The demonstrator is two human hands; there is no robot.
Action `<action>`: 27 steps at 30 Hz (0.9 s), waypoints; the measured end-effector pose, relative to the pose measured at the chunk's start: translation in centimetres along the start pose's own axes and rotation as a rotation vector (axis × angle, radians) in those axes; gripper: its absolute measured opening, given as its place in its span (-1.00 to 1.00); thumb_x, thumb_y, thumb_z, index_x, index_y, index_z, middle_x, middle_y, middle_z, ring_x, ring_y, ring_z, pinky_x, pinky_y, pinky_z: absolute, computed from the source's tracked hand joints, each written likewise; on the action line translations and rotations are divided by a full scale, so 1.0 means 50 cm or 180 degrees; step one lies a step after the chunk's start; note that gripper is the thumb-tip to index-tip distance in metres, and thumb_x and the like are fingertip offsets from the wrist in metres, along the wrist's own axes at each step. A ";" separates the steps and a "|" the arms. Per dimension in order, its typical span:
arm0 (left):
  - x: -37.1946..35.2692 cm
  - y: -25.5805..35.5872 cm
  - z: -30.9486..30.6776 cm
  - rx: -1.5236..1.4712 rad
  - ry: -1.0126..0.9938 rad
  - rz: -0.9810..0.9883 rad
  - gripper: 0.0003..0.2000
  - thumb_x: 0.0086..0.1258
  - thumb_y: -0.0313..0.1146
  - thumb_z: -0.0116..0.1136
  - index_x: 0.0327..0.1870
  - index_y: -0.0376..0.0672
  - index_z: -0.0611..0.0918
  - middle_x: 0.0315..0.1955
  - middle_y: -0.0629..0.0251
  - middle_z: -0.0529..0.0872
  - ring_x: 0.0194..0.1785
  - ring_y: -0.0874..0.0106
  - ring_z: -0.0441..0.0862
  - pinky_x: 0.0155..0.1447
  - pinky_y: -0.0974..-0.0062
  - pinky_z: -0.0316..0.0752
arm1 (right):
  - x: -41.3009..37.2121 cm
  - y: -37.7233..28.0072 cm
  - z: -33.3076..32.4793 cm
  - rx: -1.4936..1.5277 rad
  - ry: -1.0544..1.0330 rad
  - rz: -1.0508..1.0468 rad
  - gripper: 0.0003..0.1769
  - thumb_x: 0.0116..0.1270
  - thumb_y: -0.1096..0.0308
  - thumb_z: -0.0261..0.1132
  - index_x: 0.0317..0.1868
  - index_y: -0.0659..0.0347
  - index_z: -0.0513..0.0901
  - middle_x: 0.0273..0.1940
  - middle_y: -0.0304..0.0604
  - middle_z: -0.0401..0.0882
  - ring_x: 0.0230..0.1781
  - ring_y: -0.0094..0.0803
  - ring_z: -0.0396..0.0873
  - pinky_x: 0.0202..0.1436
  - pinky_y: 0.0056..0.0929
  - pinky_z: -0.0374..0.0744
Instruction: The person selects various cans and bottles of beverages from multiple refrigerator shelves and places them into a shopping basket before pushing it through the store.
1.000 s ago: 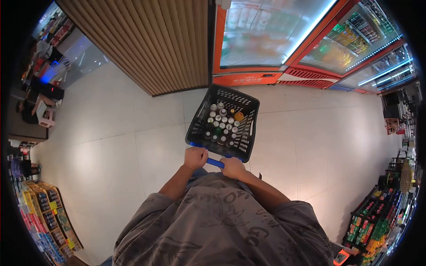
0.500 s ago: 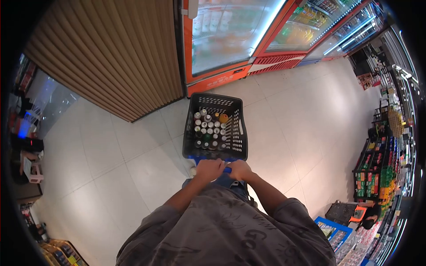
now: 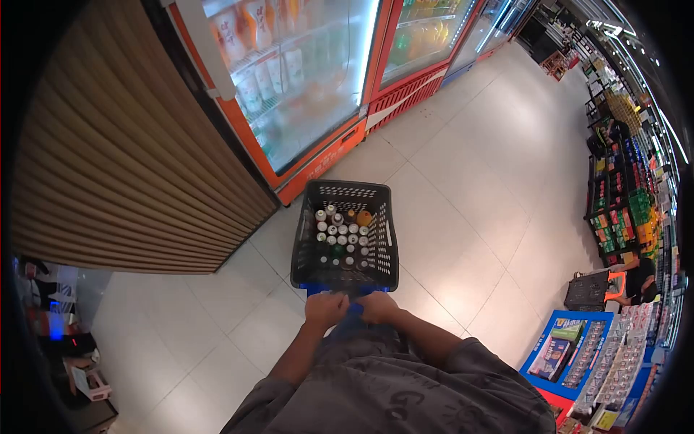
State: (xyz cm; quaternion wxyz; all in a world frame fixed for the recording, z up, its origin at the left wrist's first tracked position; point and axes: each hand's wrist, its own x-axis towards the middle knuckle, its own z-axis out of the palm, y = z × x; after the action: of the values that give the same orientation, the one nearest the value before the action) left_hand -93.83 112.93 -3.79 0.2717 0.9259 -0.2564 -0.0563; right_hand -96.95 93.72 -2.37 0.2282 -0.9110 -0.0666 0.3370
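A black perforated basket (image 3: 394,239) rides in front of me, with many capped bottles (image 3: 343,240) standing upright in it. Just behind its near side is a blue handle (image 3: 356,309). My left hand (image 3: 327,309) is closed on the left part of this handle. Close beside it, my right hand (image 3: 378,307) grips the right part, with the fingers wrapped round and partly hidden.
Upper centre, an orange-framed glass cooler (image 3: 289,79) and a red one (image 3: 426,43) line the way. A brown pleated partition (image 3: 123,145) fills the left. Stocked shelves (image 3: 614,224), a blue display bin (image 3: 571,354) and a person (image 3: 640,278) with a dark basket (image 3: 587,291) are at right.
The coolers and the partition now appear nearer and further left and down. The basket sits slightly lower in view. More of the blue display bin shows. Both hands stay on the handle, a little lower.
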 end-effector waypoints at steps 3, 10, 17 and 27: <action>0.018 -0.029 -0.028 -0.0001 0.0087 0.0226 -0.72 0.29 -0.13 0.16 -0.58 -0.04 0.63 -0.67 0.20 0.62 -0.55 0.13 0.63 -0.43 0.11 0.49 | 0.007 -0.031 0.006 0.0225 0.0166 0.0023 -0.60 0.04 0.22 0.27 -0.08 0.10 0.73 -0.24 0.10 0.72 -0.16 0.08 0.68 0.00 -0.02 0.61; 0.101 -0.070 -0.071 0.0052 0.0167 0.0796 -0.73 0.20 -0.22 0.21 -0.70 -0.05 0.56 -0.77 0.24 0.55 -0.65 0.20 0.58 -0.52 0.18 0.45 | 0.040 -0.062 -0.003 0.0740 0.0316 0.0146 -0.58 0.08 0.26 0.25 -0.01 0.09 0.70 -0.19 0.10 0.72 -0.13 0.08 0.68 0.04 0.01 0.61; 0.194 -0.098 -0.092 0.0151 0.0018 0.1193 -0.75 0.16 -0.21 0.22 -0.69 -0.03 0.55 -0.75 0.23 0.56 -0.65 0.18 0.58 -0.51 0.17 0.45 | 0.059 -0.091 -0.068 0.1133 0.0515 0.0421 -0.53 0.08 0.24 0.24 0.06 0.05 0.67 -0.17 0.10 0.72 -0.11 0.08 0.68 0.04 0.03 0.61; 0.271 -0.097 -0.105 0.0419 -0.0227 0.1679 -0.75 0.11 -0.21 0.25 -0.70 -0.02 0.51 -0.78 0.26 0.52 -0.67 0.22 0.56 -0.54 0.22 0.45 | 0.076 -0.077 -0.066 0.1403 0.1004 0.0430 -0.56 0.06 0.21 0.25 0.01 0.04 0.68 -0.25 0.10 0.72 -0.18 0.08 0.69 -0.06 -0.01 0.63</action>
State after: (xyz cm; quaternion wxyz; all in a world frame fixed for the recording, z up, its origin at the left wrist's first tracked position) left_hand -78.73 112.06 -1.46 0.2071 0.8402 -0.5011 0.0007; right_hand -91.79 96.94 -0.60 0.4054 -0.8830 0.1056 0.2118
